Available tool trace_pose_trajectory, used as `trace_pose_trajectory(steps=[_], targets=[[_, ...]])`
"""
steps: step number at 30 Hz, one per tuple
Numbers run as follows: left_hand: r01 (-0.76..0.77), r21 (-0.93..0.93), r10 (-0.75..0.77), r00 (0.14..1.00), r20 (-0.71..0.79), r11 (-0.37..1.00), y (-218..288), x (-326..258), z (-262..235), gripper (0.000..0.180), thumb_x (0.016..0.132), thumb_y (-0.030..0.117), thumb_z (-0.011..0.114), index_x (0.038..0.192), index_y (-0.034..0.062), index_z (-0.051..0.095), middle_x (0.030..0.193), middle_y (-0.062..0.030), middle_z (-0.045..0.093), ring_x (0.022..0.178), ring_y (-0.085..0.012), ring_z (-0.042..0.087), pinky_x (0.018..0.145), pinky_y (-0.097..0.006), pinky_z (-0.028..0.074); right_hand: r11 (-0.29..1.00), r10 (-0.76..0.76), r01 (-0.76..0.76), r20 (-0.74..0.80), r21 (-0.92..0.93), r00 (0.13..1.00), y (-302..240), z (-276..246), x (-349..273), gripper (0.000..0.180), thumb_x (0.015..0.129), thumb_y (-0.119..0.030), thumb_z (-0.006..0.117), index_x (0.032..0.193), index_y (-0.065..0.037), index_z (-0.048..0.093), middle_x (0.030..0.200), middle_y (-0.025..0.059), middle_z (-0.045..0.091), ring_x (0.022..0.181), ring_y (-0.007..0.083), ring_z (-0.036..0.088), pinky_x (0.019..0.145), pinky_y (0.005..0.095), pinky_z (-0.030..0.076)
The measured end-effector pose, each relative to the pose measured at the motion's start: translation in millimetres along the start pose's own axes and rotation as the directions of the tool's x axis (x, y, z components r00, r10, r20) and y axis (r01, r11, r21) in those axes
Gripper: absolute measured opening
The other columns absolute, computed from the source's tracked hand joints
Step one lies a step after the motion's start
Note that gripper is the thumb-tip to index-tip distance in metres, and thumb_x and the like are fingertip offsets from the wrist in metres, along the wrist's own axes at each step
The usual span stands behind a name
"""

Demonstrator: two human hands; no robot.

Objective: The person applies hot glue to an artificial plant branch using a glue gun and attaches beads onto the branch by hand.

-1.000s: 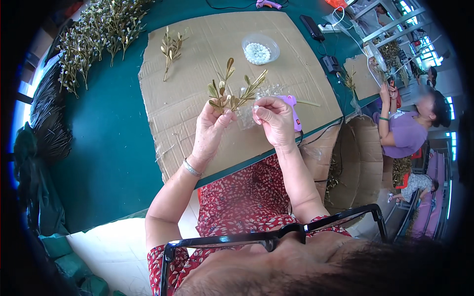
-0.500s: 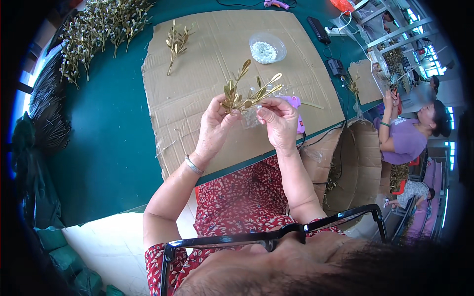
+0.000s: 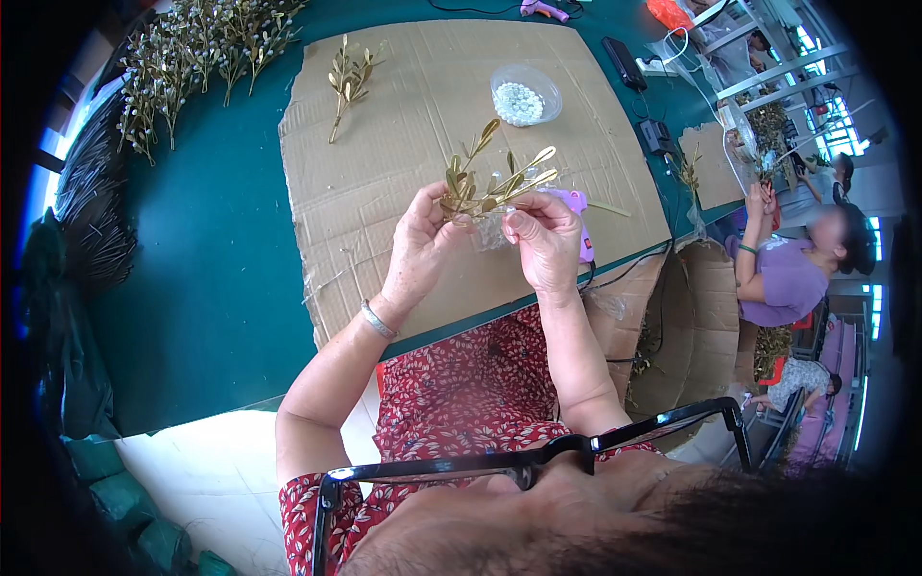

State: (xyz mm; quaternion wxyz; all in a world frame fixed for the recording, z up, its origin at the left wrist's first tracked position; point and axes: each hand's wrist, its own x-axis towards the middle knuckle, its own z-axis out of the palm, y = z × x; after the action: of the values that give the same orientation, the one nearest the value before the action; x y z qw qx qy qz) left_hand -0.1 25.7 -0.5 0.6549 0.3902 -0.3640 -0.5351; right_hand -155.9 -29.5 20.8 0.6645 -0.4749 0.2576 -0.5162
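Observation:
A sprig of gold artificial leaves (image 3: 490, 180) hangs over the cardboard in front of me. My left hand (image 3: 421, 235) is closed around its left part, thumb against fingers. My right hand (image 3: 545, 240) is pinched beside the sprig's right side; a small pale spot shows at its fingertips, too small to name. Behind the right hand lies a purple glue gun (image 3: 579, 204), partly hidden, with crumpled clear plastic (image 3: 492, 233) between the hands. Farther back stands a clear round bowl (image 3: 549, 96) of white pearl beads (image 3: 519, 103).
A second gold sprig (image 3: 348, 84) lies on the cardboard sheet (image 3: 413, 115). Finished-looking sprigs with pale beads (image 3: 197, 58) are heaped at the far left, beside dark stems (image 3: 91, 211). Black adapters (image 3: 656, 136) and cables lie right. A co-worker (image 3: 792, 274) sits at the right.
The hands and sprig keep nearly the same pose. The view has shifted slightly, so the bowl and cardboard sit a little farther right.

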Motion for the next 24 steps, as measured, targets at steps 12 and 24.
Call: trace_pose_trajectory(steps=[12, 24], targets=[[-0.052, 0.167, 0.051, 0.999, 0.014, 0.985, -7, 1, -7, 0.038, 0.092, 0.005, 0.057, 0.126, -0.0006, 0.040, 0.107, -0.0047, 0.059, 0.096, -0.0112, 0.058, 0.086, -0.026, 0.049, 0.998, 0.028, -0.028, 0.009, 0.065, 1.000, 3, -3, 0, 0.019, 0.077, -0.004, 0.073, 0.095, 0.000, 0.066, 0.077, 0.0053, 0.064, 0.063, 0.0110, 0.055, 0.056, 0.0224, 0.042], [-0.046, 0.187, 0.043, 0.999, 0.022, 0.981, -11, 2, -8, 0.040, 0.092, -0.001, 0.053, 0.129, -0.0017, 0.036, 0.113, -0.0086, 0.059, 0.100, -0.0129, 0.058, 0.088, -0.028, 0.050, 0.912, 0.190, -0.192, 0.042, 0.361, 0.981, 7, 3, -3, 0.015, 0.081, -0.009, 0.070, 0.095, -0.003, 0.065, 0.076, 0.0054, 0.062, 0.063, 0.0112, 0.051, 0.056, 0.0237, 0.039]])
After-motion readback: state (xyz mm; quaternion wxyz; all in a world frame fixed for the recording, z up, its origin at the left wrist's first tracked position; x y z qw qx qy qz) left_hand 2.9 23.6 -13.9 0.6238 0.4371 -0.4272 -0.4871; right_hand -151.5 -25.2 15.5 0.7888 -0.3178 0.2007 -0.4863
